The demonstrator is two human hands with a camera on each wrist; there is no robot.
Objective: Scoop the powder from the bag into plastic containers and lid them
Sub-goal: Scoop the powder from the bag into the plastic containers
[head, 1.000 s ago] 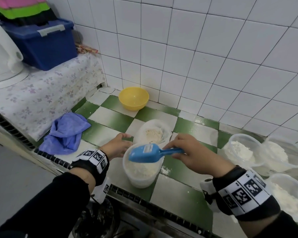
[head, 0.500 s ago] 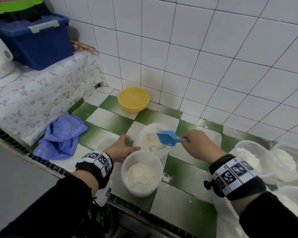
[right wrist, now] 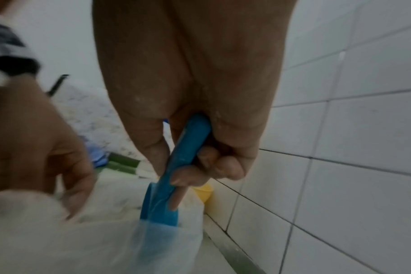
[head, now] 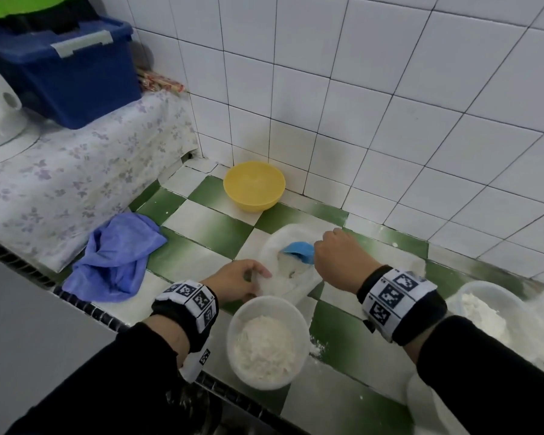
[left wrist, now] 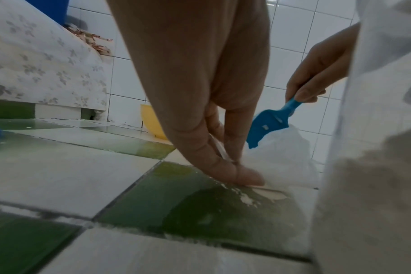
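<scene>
Task partway: round clear plastic container (head: pixel 266 339) on the green-and-white tiled table (head: pixel 208 227) about half full, unlidded (no lids seen). Right hand (head: pixel 339 262) grips blue plastic scoop (head: pixel 299 253) inside translucent powder bag (head: pixel 283 284); left hand (head: pixel 236 279) pinches bag edge

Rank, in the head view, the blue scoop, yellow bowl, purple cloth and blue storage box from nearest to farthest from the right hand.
From the right hand:
1. Blue scoop, held in it, dipped into the bag.
2. Yellow bowl, at the wall, up-left.
3. Purple cloth, far left on the counter.
4. Blue storage box, top-left on the raised ledge.
</scene>
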